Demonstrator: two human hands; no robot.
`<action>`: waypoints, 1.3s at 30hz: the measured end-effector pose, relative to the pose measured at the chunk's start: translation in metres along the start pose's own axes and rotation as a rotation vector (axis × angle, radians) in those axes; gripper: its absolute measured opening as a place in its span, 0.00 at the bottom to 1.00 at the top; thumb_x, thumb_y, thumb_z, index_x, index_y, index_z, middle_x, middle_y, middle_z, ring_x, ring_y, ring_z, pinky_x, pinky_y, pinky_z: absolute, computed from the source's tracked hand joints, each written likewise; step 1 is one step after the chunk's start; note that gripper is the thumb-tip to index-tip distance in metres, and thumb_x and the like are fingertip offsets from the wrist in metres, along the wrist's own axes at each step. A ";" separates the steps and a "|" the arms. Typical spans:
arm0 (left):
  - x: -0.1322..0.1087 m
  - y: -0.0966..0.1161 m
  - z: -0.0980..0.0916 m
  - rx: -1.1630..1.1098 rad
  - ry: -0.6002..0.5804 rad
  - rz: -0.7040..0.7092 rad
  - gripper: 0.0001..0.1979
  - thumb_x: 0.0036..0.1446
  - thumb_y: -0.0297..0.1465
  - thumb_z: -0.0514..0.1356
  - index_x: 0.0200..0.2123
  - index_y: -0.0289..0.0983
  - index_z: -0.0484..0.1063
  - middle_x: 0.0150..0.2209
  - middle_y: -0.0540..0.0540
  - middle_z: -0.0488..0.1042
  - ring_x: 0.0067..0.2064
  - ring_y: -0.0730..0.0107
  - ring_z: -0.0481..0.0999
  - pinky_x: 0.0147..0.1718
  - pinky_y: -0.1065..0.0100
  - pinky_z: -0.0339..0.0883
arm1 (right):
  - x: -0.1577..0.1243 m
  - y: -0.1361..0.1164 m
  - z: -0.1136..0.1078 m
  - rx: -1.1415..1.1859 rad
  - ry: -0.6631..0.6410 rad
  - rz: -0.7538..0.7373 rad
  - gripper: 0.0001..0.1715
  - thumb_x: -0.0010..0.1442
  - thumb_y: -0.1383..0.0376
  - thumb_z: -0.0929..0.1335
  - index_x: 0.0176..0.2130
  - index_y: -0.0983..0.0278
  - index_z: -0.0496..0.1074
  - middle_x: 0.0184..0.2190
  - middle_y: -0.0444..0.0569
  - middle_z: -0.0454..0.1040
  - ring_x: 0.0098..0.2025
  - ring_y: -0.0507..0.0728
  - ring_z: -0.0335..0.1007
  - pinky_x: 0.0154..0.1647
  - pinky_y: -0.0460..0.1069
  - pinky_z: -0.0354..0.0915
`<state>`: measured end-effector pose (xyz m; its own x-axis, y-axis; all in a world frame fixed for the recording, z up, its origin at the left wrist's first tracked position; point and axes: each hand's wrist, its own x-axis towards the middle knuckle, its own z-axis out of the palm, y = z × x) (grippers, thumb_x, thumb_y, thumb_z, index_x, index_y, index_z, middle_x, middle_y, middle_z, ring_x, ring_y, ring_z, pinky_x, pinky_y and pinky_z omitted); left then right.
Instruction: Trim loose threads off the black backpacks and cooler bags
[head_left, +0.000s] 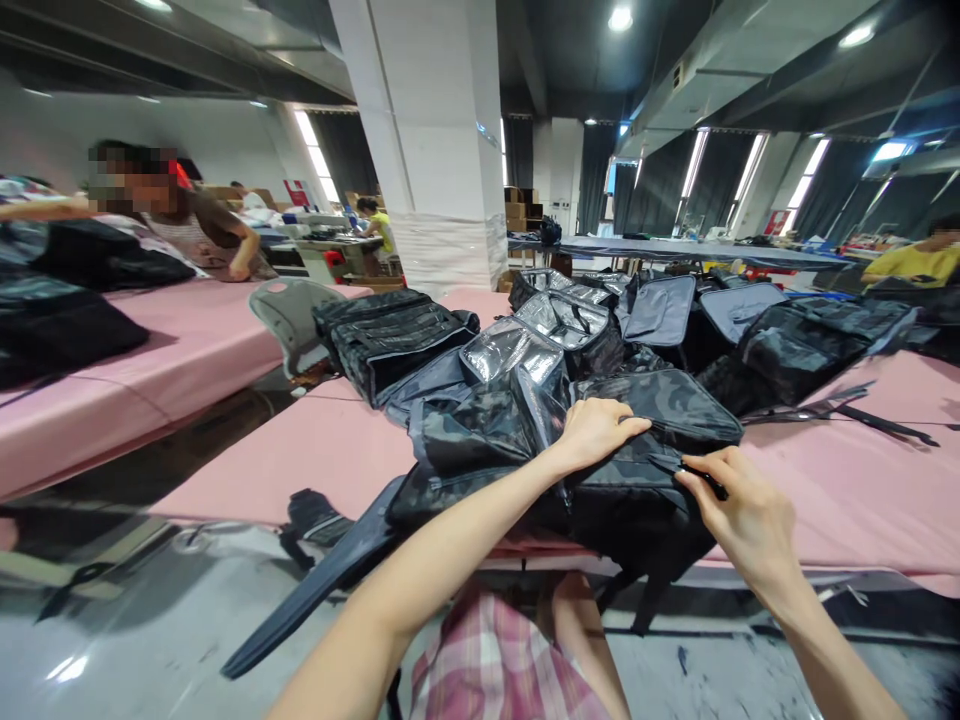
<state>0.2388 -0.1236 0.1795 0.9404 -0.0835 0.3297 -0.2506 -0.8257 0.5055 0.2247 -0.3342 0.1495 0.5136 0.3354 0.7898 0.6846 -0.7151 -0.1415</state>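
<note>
Right fingers (709, 463) pinch the bag (675, 395) near its edge, pink tabletop (862, 485) rightward.

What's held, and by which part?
Right hand pinches a small dark piece at the front of the camouflage bag; which part, unclear. Left hand lies on the bag, grip unclear.

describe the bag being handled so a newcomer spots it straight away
Start at the white pillar and drop to the pink table before it. By the table's near edge sits a dark camouflage bag. Unlike neighbouring bags, it has the left hand on top, right hand pinching its front.
</note>
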 end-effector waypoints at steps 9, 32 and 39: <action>-0.001 0.001 -0.002 0.003 0.001 0.014 0.21 0.59 0.47 0.51 0.29 0.40 0.76 0.32 0.51 0.78 0.35 0.69 0.74 0.31 0.71 0.56 | 0.002 -0.008 0.010 -0.048 0.019 -0.083 0.10 0.62 0.60 0.65 0.36 0.62 0.74 0.28 0.44 0.70 0.29 0.50 0.66 0.26 0.45 0.56; -0.003 0.002 0.000 0.004 -0.027 0.013 0.21 0.59 0.48 0.50 0.31 0.41 0.76 0.33 0.51 0.77 0.37 0.68 0.74 0.34 0.71 0.59 | 0.006 0.005 -0.002 0.257 -0.062 0.050 0.12 0.60 0.56 0.66 0.35 0.61 0.73 0.31 0.46 0.71 0.32 0.52 0.69 0.31 0.46 0.63; -0.010 0.000 0.001 0.124 0.051 0.182 0.20 0.61 0.46 0.50 0.30 0.39 0.75 0.32 0.48 0.75 0.35 0.69 0.72 0.32 0.71 0.59 | -0.001 0.007 -0.028 0.462 -0.226 0.008 0.09 0.59 0.58 0.67 0.33 0.60 0.73 0.32 0.47 0.72 0.34 0.54 0.70 0.33 0.47 0.66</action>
<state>0.2299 -0.1231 0.1758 0.8688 -0.2115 0.4477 -0.3815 -0.8622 0.3332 0.2141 -0.3571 0.1644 0.5838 0.4916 0.6461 0.8110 -0.3893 -0.4367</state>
